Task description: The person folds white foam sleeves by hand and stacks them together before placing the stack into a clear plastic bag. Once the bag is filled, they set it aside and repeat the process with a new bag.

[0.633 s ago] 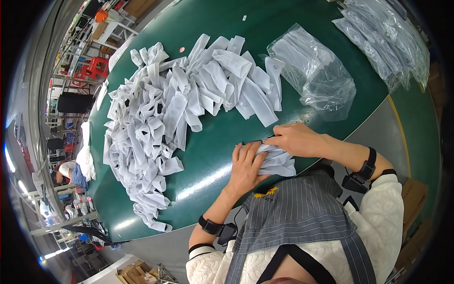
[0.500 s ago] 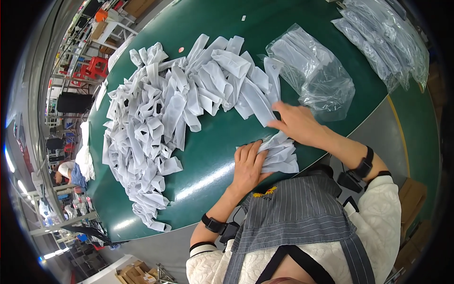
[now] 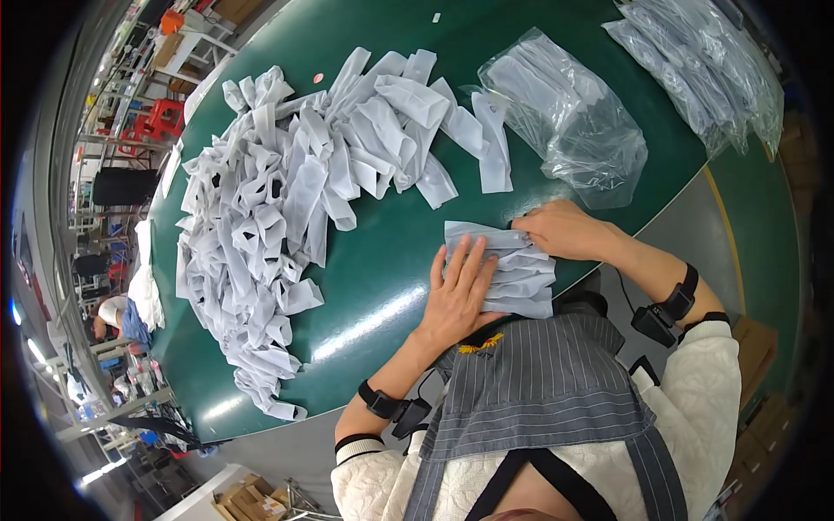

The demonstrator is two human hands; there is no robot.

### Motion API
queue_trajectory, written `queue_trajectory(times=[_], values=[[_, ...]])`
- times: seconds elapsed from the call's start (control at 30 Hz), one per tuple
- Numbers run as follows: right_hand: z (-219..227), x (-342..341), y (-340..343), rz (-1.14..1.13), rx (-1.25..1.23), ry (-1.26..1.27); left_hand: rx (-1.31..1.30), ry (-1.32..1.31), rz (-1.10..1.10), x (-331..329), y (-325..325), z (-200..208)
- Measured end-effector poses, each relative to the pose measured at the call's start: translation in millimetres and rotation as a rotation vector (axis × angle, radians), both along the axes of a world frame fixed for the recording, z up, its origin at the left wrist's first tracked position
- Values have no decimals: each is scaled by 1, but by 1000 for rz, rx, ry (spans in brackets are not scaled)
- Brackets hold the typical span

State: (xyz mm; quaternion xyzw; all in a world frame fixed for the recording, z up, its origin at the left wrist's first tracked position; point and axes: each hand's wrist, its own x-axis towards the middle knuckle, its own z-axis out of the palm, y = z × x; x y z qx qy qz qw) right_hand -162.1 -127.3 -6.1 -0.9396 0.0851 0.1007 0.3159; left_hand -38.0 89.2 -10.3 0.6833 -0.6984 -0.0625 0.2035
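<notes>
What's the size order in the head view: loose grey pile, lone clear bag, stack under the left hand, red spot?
Largest to smallest:
1. Loose grey pile
2. Lone clear bag
3. Stack under the left hand
4. Red spot

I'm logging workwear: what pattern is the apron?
The apron is grey with thin pale stripes; head view.

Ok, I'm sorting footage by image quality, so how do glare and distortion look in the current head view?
Head view: a bright glare streak lies on the green table, left of the left hand; head view: small highlights on the nearer bag; head view: fisheye bending of the table's edges, with black corners; head view: both hands, including the right hand, look fairly sharp.
</notes>
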Motion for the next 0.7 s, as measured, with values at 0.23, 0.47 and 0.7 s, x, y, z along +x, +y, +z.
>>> queue_trajectory(times=[0.23,0.47,0.7], values=[[12,4,20,184,-145,-133,93,115,40,12,-7,-14],[-1,4,65,94,-246,-346,22,202,50,21,-2,-13],[-2,-4,66,138,-207,-253,112,298,128,66,-17,73]])
